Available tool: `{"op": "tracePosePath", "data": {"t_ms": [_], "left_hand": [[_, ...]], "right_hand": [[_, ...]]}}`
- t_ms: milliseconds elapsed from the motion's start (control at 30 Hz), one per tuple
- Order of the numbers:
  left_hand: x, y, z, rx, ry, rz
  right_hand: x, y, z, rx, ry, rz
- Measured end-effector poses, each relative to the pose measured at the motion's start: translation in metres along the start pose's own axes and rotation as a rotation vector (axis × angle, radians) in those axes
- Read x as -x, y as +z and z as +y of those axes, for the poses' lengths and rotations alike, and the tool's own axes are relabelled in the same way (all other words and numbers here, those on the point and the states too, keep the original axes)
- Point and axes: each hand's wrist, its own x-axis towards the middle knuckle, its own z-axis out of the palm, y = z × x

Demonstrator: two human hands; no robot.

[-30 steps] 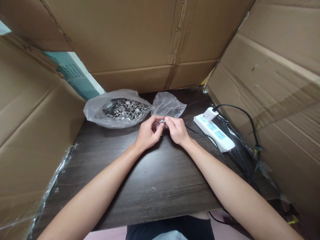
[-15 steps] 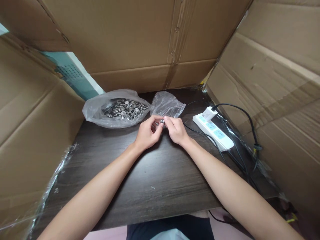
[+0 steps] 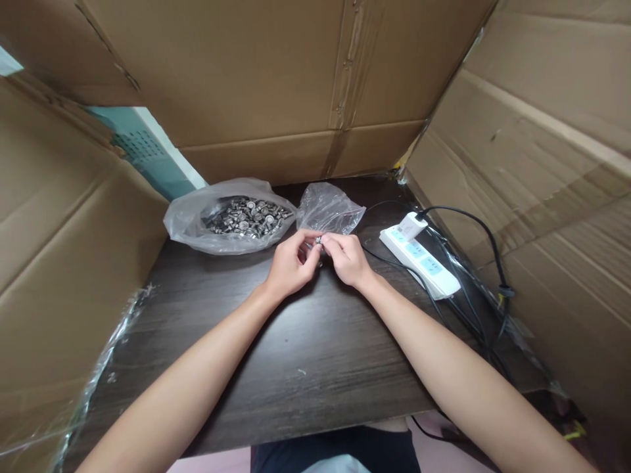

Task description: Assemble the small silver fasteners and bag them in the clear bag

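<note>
Between the fingertips of both hands is a small shiny metal part (image 3: 319,240), mostly covered by the fingers, so its exact kind cannot be made out. My left hand (image 3: 294,261) pinches it from the left with thumb and forefinger. From the right, my right hand (image 3: 348,257) grips it, fingers curled in. Just behind and to the left lies an open clear plastic bag (image 3: 185,220) filled with many small round metal parts (image 3: 251,217). A second, crumpled clear plastic bag (image 3: 328,207) lies right behind the fingers.
A white power strip (image 3: 424,259) with a white plug (image 3: 413,225) and black cables (image 3: 473,223) lies on the right. Cardboard walls (image 3: 266,72) stand at the back and both sides. The dark wooden table (image 3: 296,368) bears a few tiny scraps.
Both hands stay together at the same spot, with only slight finger movement around the metal part. The view has shifted very slightly.
</note>
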Motion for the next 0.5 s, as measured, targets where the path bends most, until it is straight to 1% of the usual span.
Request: {"op": "tracePosePath", "data": {"t_ms": [133, 267, 333, 500], "left_hand": [[-0.0002, -0.0002, -0.0003, 0.005, -0.02, 0.001], [0.0005, -0.0007, 0.0005, -0.003, 0.012, -0.025], [0.0005, -0.0006, 0.001, -0.001, 0.004, -0.028], [-0.0003, 0.0004, -0.0018, 0.026, -0.054, -0.005]], "right_hand": [[0.0004, 0.0002, -0.0005, 0.034, -0.019, -0.004], [-0.0003, 0.0026, 0.0007, 0.012, 0.045, 0.034], [-0.0007, 0.0026, 0.0011, 0.003, 0.064, 0.044], [0.0, 0.0, -0.0005, 0.002, -0.006, 0.0]]}}
